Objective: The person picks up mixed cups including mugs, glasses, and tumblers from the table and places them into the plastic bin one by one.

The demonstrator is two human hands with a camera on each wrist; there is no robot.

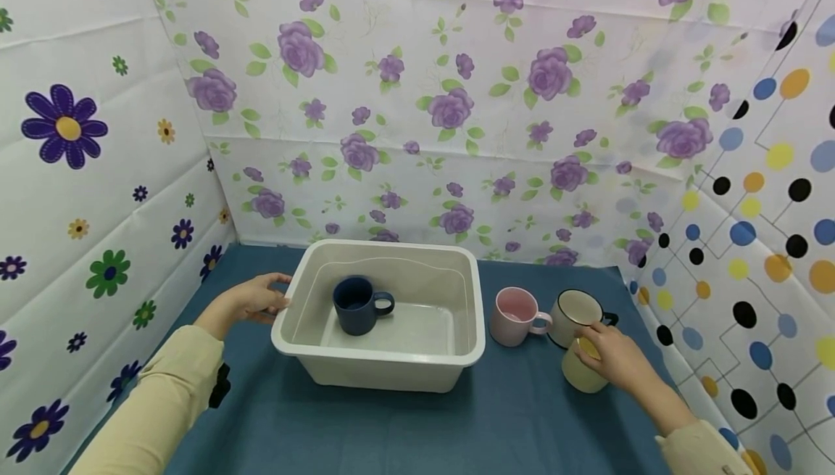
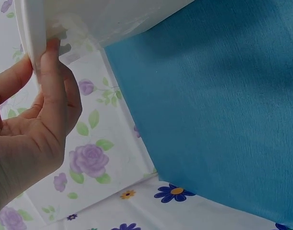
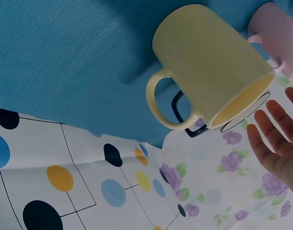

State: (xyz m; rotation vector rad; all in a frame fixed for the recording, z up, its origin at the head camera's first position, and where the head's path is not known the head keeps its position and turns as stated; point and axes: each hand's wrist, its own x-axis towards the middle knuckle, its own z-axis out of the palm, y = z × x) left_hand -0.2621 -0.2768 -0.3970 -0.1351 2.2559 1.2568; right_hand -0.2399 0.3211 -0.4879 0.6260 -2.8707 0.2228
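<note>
A white plastic basin [image 1: 385, 376] stands on the blue tablecloth, with a dark blue mug [image 1: 354, 313] upright inside it. My left hand [image 1: 251, 297] pinches the basin's left rim; thumb and fingers [image 2: 52, 91] lie on either side of it in the left wrist view. On the right, my right hand [image 1: 616, 355] hovers over the yellow mug [image 1: 579, 376], fingers extended near its rim. The right wrist view shows the yellow mug's handle [image 3: 153, 103] and relaxed fingers [image 3: 271, 134] apart from its opening. The head view hides that handle behind the hand.
Between basin and yellow mug stands a pink mug [image 1: 509, 324], its handle pointing right. A cream mug [image 1: 561, 319] with black rim and black handle is just behind the yellow one. Patterned cloth walls [image 1: 417, 192] enclose the table at the back and both sides.
</note>
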